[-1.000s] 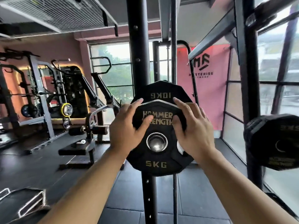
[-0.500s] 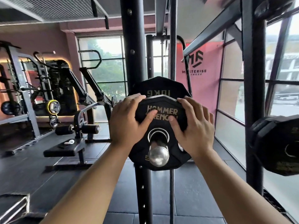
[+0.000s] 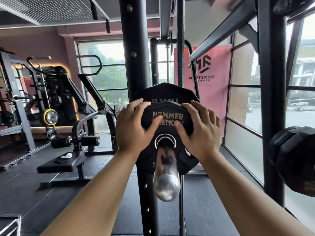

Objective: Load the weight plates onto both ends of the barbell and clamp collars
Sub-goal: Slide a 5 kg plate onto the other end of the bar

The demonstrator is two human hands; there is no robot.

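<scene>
A small black 5 kg plate (image 3: 167,109) with gold lettering sits on the chrome barbell sleeve (image 3: 166,171), which points straight at me. Right behind it on the same sleeve is a bigger black 10 kg plate (image 3: 163,91). My left hand (image 3: 132,126) grips the small plate's upper left edge, thumb across its face. My right hand (image 3: 200,129) grips its upper right edge the same way. The two plates look close together; whether they touch is hidden. No collar is in view.
A black rack upright (image 3: 134,57) rises just behind the plates. Another upright (image 3: 272,99) stands at right, with a stored black plate (image 3: 294,160) beside it. A leg machine with padded bench (image 3: 66,162) is at left, windows behind.
The small plate has slid farther along the sleeve toward the bigger plate, so much more chrome sleeve now sticks out toward me. Both hands kept their grip and went with it.
</scene>
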